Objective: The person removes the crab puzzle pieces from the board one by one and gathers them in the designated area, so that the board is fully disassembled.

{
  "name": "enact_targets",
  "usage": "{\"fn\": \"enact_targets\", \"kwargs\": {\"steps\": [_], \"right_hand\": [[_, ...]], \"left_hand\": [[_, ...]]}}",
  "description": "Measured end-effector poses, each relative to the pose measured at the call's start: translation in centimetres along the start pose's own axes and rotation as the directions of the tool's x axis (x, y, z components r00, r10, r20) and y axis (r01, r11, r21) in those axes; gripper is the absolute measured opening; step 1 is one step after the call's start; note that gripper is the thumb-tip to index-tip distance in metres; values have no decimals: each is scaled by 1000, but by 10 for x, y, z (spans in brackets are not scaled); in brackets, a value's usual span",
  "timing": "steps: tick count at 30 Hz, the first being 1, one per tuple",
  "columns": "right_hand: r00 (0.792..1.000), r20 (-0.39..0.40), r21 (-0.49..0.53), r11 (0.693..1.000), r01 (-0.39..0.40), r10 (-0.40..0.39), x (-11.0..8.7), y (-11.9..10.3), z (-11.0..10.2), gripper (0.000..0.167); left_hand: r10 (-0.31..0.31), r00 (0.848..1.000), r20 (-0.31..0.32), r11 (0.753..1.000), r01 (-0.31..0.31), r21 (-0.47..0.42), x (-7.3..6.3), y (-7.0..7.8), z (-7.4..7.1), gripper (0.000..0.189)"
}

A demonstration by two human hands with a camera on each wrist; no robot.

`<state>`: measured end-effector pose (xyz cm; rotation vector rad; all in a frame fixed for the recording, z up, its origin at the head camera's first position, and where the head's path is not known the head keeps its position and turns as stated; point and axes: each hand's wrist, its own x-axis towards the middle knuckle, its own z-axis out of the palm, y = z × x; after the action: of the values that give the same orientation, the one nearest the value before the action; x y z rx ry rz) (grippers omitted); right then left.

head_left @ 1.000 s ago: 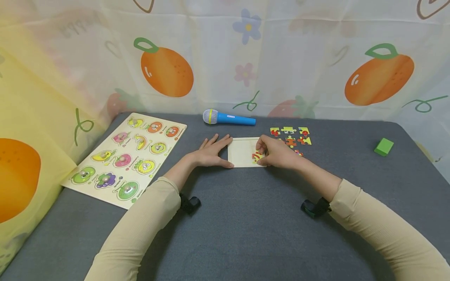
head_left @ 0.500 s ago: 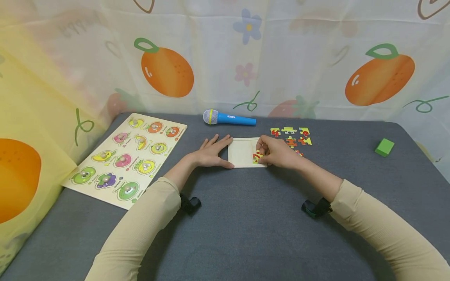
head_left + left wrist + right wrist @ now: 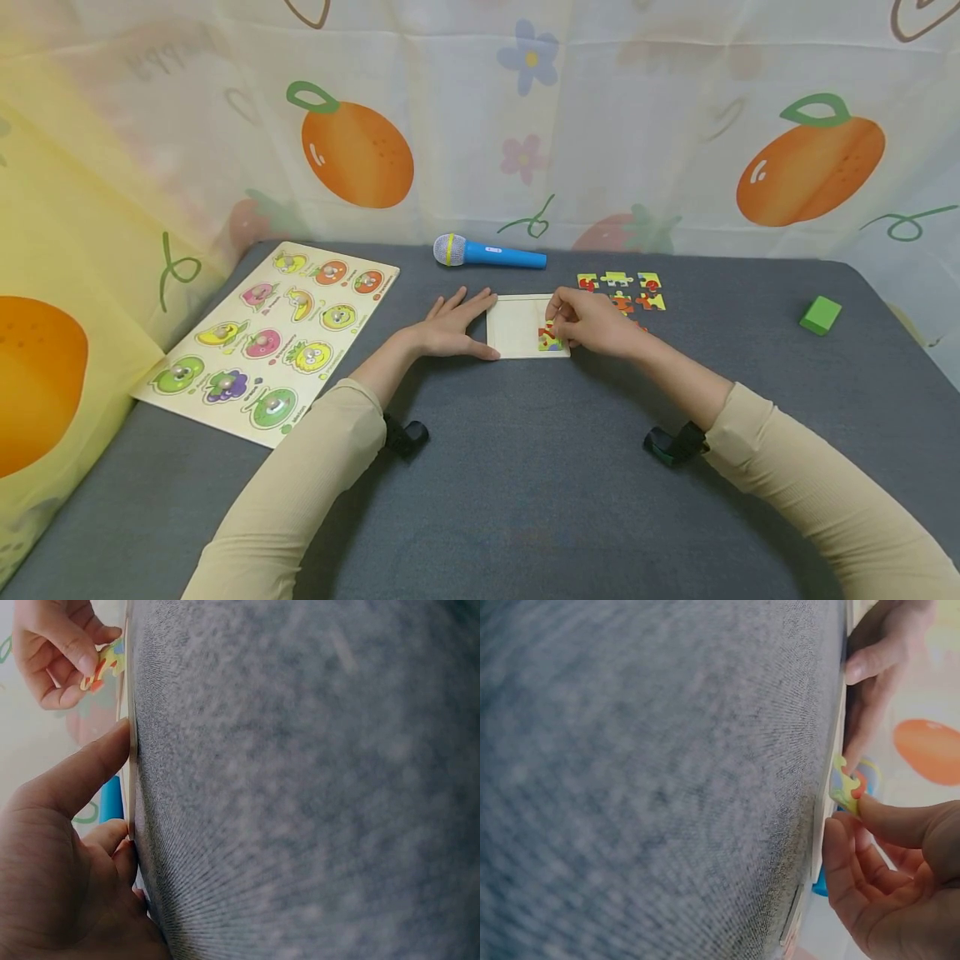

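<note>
A pale wooden puzzle tray (image 3: 517, 327) lies flat on the dark grey table in the head view. My left hand (image 3: 453, 329) rests at its left edge, fingers spread and thumb at the near corner. Over the tray's right part, my right hand (image 3: 588, 323) pinches a jigsaw piece (image 3: 549, 337) between thumb and fingers. That piece, yellow, green and red, stands tilted above the tray's surface in the right wrist view, its knobbed edge (image 3: 844, 784) facing the left hand. Several loose jigsaw pieces (image 3: 617, 279) lie behind the right hand, which partly hides them.
A toy microphone (image 3: 491, 252), blue with a silver head, lies along the back. On the left is a fruit peg board (image 3: 281, 333). A green block (image 3: 820, 315) sits far right. A fruit-printed curtain (image 3: 600, 125) hangs behind the table.
In the right fingers the jigsaw piece has turned, and its printed face shows a different way round. The left hand and the tray have stayed in place.
</note>
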<state>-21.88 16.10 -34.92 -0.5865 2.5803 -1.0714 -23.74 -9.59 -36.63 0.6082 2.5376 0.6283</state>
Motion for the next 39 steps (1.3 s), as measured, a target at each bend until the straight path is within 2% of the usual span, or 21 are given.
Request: {"fn": "enact_targets", "kwargs": {"steps": [12, 32, 39], "right_hand": [[1000, 3, 56, 998, -23, 23, 0, -1, -6, 9], [999, -34, -48, 999, -15, 14, -10, 13, -31, 8], [999, -45, -40, 999, -24, 22, -16, 20, -44, 11]], "left_hand": [[-1, 1000, 0, 1000, 1, 4, 1, 0, 0, 95], [1, 1000, 4, 1000, -1, -2, 0, 0, 0, 95], [-1, 1000, 6, 1000, 1, -3, 0, -1, 0, 95]]}}
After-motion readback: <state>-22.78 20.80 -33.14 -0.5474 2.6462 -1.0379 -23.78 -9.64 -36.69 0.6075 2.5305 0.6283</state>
